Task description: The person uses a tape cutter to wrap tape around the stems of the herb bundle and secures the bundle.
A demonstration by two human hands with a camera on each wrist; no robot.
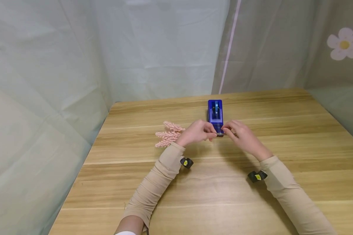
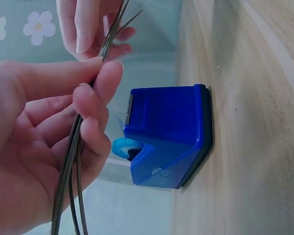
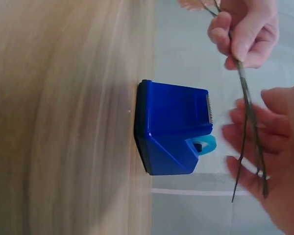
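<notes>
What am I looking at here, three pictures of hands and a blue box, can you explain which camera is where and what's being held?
These are a person's two bare hands, filmed by three cameras at once. The wide picture comes from a camera on the head, looking down at a light wooden table. The other two come from small cameras strapped to each wrist, so they look tilted and very close.

On the table stands a blue plastic tape dispenser with a toothed cutting edge. Just in front of it, the left hand grips a bunch of thin dark stems, whose pink feathery flower heads stick out to the left. The right hand pinches the same stems at their free end, beside the dispenser.
</notes>
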